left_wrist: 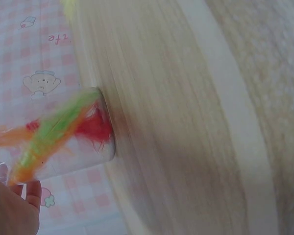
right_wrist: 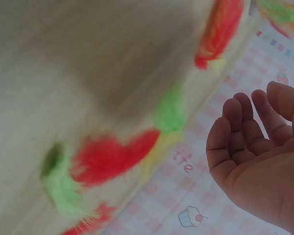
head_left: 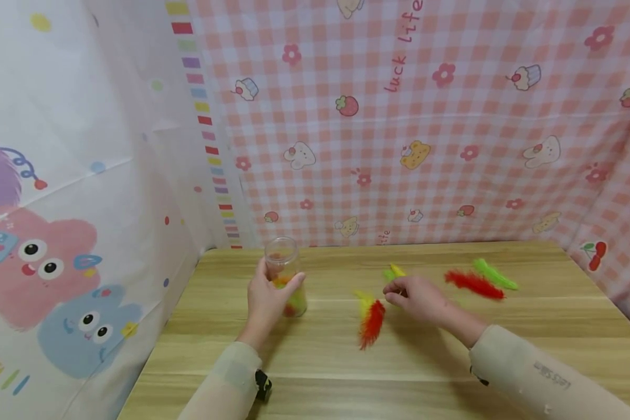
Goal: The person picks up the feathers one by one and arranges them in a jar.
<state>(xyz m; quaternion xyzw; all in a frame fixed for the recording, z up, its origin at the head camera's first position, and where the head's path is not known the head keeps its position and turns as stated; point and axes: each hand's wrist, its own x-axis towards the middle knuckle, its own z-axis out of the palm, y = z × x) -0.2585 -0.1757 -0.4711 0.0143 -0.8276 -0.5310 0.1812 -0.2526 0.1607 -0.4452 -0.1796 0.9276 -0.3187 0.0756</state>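
My left hand [head_left: 271,294] grips a clear, open-topped jar [head_left: 283,248] from its side, thumb across the front. Inside the jar are orange, green and red feathers [left_wrist: 54,127]. Over the table, my right hand [head_left: 417,297] hangs with its fingers loosely curled, and the right wrist view shows nothing between thumb and fingers. Just left of its fingertips lie a red feather [head_left: 373,326] and a yellow feather [head_left: 364,302]. Beyond the fingers are a yellow feather tip [head_left: 397,270] and a bit of green, partly hidden by the hand.
Farther right on the wooden table [head_left: 325,356] lie a red feather [head_left: 475,284] and a bright green feather [head_left: 496,275]. A pink checked cloth [head_left: 378,134] hangs behind the table's back edge, and a white printed cloth [head_left: 131,233] hangs at the left.
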